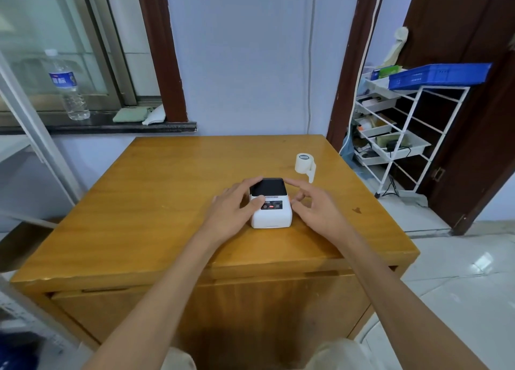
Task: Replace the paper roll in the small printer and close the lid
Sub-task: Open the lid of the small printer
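Glossy yellow-brown wooden desk (167, 202), grain running front to back, small dark mark near the right edge. Behind, a pale blue-white wall between dark brown frames; at left a dark window sill (117, 127) carrying a clear water bottle (68, 86) with a blue label and a folded green cloth (131, 114). At right, a white wire rack (404, 135) of trays, topped by a blue plastic basket (440, 75), standing on pale shiny floor tiles.

Small printer (271, 203) near the middle of the desk: white rounded body, black lid down flat on top, a narrow dark panel with a red button on the front face. Paper roll (304, 163) white, standing apart on the desk, behind and right of the printer, loose end hanging down.

Left hand (237, 210) laid against the printer's left side, thumb on the top near the panel, grip loosely wrapped on the body. Right hand (315, 205) at the right side, forefinger stretched to the lid's far corner, other fingers curled by the side, grip unclenched, grasping nothing.
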`<state>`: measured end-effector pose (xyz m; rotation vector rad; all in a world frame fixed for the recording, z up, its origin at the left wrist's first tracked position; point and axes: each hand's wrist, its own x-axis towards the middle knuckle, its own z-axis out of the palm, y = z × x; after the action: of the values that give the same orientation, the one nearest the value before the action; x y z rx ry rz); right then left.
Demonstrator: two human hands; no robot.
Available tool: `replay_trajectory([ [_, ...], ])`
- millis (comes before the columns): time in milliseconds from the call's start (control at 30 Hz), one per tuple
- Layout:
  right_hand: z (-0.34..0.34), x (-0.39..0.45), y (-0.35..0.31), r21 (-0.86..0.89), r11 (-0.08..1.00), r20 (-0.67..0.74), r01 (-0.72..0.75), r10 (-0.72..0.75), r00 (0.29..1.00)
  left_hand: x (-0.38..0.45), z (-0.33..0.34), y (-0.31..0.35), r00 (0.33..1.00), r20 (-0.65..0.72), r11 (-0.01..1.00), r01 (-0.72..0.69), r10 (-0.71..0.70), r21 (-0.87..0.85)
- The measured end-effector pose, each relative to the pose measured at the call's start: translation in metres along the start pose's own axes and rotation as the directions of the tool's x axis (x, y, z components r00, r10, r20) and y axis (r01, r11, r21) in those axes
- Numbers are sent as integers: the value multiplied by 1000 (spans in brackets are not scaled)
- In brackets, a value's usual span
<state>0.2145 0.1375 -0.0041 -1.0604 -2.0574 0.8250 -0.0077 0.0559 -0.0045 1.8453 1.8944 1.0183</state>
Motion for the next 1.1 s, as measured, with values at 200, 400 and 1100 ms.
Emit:
replay_trajectory([
  [200, -2, -1, 0, 17, 1000, 11, -8, 8, 1000, -1, 3, -2, 1000, -4, 997, -28, 28, 76],
  [400, -3, -2, -3, 38, 999, -15, -11, 11, 1000, 0, 5, 1, 1000, -19, 995, -19, 21, 100],
  [1100, -1, -1, -2, -77, 996, 9, -38, 39, 999, -3, 6, 2, 999, -31, 987, -31, 36, 156],
])
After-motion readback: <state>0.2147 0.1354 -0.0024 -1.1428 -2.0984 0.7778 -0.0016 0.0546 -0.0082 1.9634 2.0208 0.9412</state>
